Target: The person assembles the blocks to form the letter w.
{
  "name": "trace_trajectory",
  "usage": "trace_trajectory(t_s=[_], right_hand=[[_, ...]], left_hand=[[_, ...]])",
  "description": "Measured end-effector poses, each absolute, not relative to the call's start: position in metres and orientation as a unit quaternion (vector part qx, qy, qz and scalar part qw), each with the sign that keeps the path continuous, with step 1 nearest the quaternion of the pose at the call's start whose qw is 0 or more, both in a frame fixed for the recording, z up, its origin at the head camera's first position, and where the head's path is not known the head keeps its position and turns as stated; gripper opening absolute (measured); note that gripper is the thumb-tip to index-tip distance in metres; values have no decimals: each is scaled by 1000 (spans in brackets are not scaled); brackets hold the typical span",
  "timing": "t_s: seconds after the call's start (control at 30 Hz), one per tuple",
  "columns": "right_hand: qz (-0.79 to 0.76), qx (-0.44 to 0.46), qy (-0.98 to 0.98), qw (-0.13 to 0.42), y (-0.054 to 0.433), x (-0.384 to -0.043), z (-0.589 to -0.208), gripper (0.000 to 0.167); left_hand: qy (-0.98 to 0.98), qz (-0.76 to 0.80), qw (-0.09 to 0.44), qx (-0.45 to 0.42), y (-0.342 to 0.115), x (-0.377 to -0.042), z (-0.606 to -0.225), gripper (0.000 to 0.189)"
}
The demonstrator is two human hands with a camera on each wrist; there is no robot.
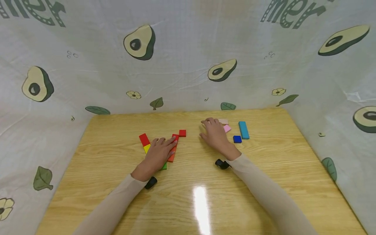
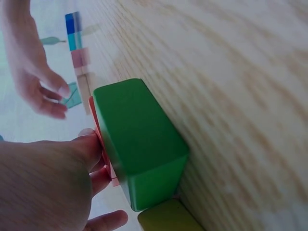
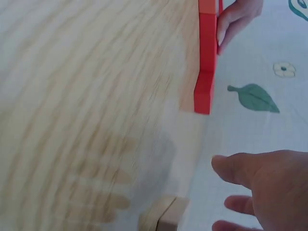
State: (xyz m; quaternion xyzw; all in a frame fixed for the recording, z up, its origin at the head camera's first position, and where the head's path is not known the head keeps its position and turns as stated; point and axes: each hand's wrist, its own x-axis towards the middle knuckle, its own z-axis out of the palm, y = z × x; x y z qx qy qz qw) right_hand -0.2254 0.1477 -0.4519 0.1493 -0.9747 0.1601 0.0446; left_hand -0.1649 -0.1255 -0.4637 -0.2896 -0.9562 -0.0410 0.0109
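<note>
My left hand (image 1: pixel 157 155) lies over a group of colored blocks, its fingertips touching a red block (image 1: pixel 175 137) that lines up with an orange block (image 1: pixel 171 159). Beside that line, a green block (image 2: pixel 139 130) fills the left wrist view, with a yellow block (image 1: pixel 147 148) and another red block (image 1: pixel 144 139) further along. A small red cube (image 1: pixel 182 133) sits at the far end of the line. My right hand (image 1: pixel 216 135) hovers with parted fingers, holding nothing, near a pink block (image 1: pixel 227 128) and a beige block (image 1: pixel 223 121).
Right of my right hand lie a dark blue cube (image 1: pixel 237 139) and a light blue block (image 1: pixel 243 130). The wooden table (image 1: pixel 264 182) ends at an avocado-print cloth (image 1: pixel 182 65) behind. A black strap piece (image 1: pixel 151 182) shows at my left wrist.
</note>
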Motion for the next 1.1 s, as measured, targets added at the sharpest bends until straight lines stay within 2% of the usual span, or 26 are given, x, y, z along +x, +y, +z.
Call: trace_trajectory(t_s=[0.3, 0.47, 0.7, 1.1], right_hand=[[175, 98, -978, 59, 180, -217, -455, 62], [180, 63, -980, 50, 195, -214, -454, 62], [176, 36, -983, 38, 209, -210, -457, 71], [150, 28, -988, 25, 220, -206, -466, 59]], left_hand=[[-956, -36, 23, -291, -128, -166, -464, 48], [-957, -47, 25, -287, -128, -166, -464, 48], [-957, -52, 28, -285, -128, -166, -466, 48], [-957, -46, 13, -287, -125, -165, -464, 48]])
